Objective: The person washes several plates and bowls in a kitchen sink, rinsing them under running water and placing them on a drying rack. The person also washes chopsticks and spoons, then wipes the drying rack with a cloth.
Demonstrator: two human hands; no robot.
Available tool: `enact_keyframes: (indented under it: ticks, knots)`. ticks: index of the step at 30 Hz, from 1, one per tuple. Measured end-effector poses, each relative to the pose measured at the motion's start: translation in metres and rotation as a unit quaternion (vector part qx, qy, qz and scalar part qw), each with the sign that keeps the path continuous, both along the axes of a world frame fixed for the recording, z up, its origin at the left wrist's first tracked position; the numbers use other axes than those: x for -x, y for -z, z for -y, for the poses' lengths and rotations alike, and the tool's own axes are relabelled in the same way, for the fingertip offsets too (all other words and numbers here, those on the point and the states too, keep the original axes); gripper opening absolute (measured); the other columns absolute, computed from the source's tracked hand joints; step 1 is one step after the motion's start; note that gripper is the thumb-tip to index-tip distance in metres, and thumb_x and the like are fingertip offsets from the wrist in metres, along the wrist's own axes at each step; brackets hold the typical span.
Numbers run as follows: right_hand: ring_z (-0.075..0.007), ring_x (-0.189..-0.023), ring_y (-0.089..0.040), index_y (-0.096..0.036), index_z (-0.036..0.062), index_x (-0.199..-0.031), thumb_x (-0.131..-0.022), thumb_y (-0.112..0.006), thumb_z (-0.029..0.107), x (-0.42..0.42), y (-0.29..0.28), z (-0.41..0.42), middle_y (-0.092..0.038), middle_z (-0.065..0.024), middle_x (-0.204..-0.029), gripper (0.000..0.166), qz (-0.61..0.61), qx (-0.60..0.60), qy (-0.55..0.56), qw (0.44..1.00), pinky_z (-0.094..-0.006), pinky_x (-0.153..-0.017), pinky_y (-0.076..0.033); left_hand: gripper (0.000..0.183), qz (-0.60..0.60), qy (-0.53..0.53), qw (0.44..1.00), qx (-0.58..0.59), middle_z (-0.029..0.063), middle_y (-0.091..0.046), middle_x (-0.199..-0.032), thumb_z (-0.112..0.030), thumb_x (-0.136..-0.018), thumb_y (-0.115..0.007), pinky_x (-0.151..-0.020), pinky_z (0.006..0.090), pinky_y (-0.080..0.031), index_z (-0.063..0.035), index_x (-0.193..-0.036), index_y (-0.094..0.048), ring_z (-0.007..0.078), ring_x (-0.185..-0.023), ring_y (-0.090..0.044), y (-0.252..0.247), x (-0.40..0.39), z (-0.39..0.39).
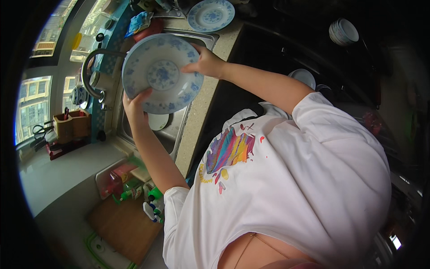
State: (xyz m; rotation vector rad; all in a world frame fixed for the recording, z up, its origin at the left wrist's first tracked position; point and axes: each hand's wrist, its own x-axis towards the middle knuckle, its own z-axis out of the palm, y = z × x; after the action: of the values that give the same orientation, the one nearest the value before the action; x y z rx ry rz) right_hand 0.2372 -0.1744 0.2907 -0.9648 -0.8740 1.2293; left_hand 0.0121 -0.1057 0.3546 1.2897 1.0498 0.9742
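Both hands hold a large blue-and-white floral plate (163, 74) over the stainless steel sink (171, 134), its patterned face tilted up toward me. My left hand (137, 104) grips the lower left rim, with the thumb on the face. On the upper right rim is my right hand (205, 64), its thumb also lying on the face. Beneath the held plate, a pale dish (158, 121) shows in part in the sink; the rest of it is hidden. The curved metal faucet (88, 75) stands to the left of the plate.
Another floral plate (211, 15) lies on the counter beyond the sink. Stacked bowls (343, 32) stand at the upper right. A wooden utensil holder (72, 126) with scissors (39, 131) is by the window. Bottles (132, 191) and a wooden cutting board (124, 225) are at the lower left.
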Motion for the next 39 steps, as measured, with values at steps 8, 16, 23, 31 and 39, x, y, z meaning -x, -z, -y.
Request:
enact_keyframes:
  ticks: [8,16,23,31,39]
  knots:
    - [-0.0263,-0.092,-0.066,-0.056,-0.0075,-0.111,-0.072,-0.068,-0.002,-0.135,0.109,0.130,-0.064,-0.0174,-0.101,0.042,-0.190,0.343,0.055,0.918,-0.0383,-0.078,-0.057,0.042,-0.111,0.151,0.928,0.323,0.0097,-0.063,-0.098,-0.011,-0.075,-0.064,-0.068,0.0339,-0.055,-0.0045,-0.116,-0.054,0.0225,-0.085,-0.063,0.115,-0.164,0.051]
    - [-0.0291,-0.096,-0.063,-0.052,-0.0036,-0.116,-0.072,-0.066,-0.004,-0.215,0.216,0.209,-0.060,-0.0173,-0.107,0.046,-0.314,0.419,0.205,0.827,-0.0402,-0.080,-0.055,0.049,-0.161,0.221,0.882,0.383,0.0176,-0.051,-0.124,-0.019,-0.090,-0.053,-0.084,0.0387,-0.053,-0.0012,-0.133,-0.038,0.0299,-0.101,-0.062,0.186,-0.244,0.114]
    - [-0.0283,-0.099,-0.060,-0.050,0.0013,-0.120,-0.070,-0.066,-0.006,-0.241,0.268,0.232,-0.058,-0.0133,-0.111,0.052,-0.279,0.442,0.225,0.822,-0.0387,-0.081,-0.053,0.038,-0.130,0.160,0.906,0.369,0.0164,-0.056,-0.122,-0.013,-0.092,-0.046,-0.086,0.0352,-0.051,-0.0015,-0.128,-0.045,0.0256,-0.104,-0.062,0.185,-0.209,0.118]
    - [-0.0259,-0.107,-0.057,-0.049,-0.0002,-0.125,-0.073,-0.066,-0.006,-0.222,0.180,0.211,-0.058,-0.0118,-0.116,0.055,-0.264,0.407,0.159,0.860,-0.0367,-0.090,-0.048,0.031,-0.037,0.046,0.957,0.283,0.0161,-0.060,-0.118,-0.011,-0.094,-0.046,-0.086,0.0332,-0.051,-0.0008,-0.123,-0.050,0.0237,-0.106,-0.061,0.126,-0.103,0.077]
    - [-0.0262,-0.107,-0.057,-0.054,-0.0033,-0.119,-0.079,-0.065,0.006,-0.219,0.112,0.137,-0.060,-0.0123,-0.115,0.042,-0.251,0.358,0.201,0.876,-0.0385,-0.095,-0.046,0.034,-0.061,-0.362,0.870,0.328,0.0185,-0.058,-0.103,-0.009,-0.085,-0.060,-0.076,0.0320,-0.057,0.0042,-0.114,-0.050,0.0281,-0.089,-0.064,0.245,0.127,-0.006]
